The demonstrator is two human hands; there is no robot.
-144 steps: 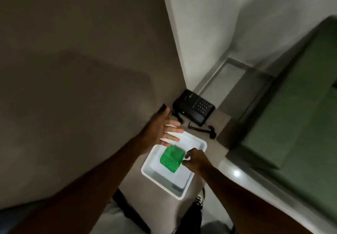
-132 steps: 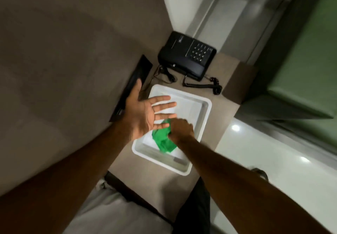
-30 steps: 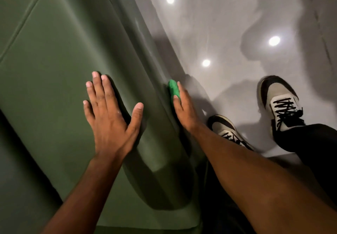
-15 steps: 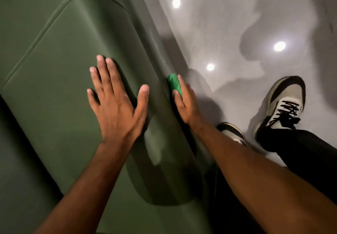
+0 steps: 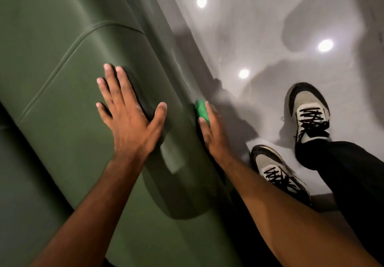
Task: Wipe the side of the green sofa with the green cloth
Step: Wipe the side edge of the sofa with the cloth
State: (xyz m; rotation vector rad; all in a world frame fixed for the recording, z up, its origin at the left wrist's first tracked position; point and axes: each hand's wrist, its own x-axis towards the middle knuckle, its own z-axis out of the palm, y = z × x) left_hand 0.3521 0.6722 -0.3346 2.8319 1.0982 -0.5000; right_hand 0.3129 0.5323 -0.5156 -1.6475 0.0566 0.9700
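The green sofa point(image 5: 68, 92) fills the left half of the view, its armrest top facing me and its outer side dropping away to the right. My left hand point(image 5: 128, 117) lies flat on the armrest top, fingers spread, holding nothing. My right hand point(image 5: 214, 131) presses the bright green cloth point(image 5: 201, 112) against the sofa's outer side, just below the armrest edge. Only the top of the cloth shows past my fingers; the rest is hidden under the palm.
A glossy grey floor point(image 5: 259, 38) with reflected ceiling lights lies to the right of the sofa. My two grey and black sneakers point(image 5: 307, 108) point(image 5: 276, 173) stand on it close to the sofa's side, with a dark trouser leg point(image 5: 342, 173) above.
My right hand and the cloth have slid a little back along the sofa's side toward me since half a second ago. My left hand stays flat on the armrest. Seconds earlier the cloth came out of a white tray.
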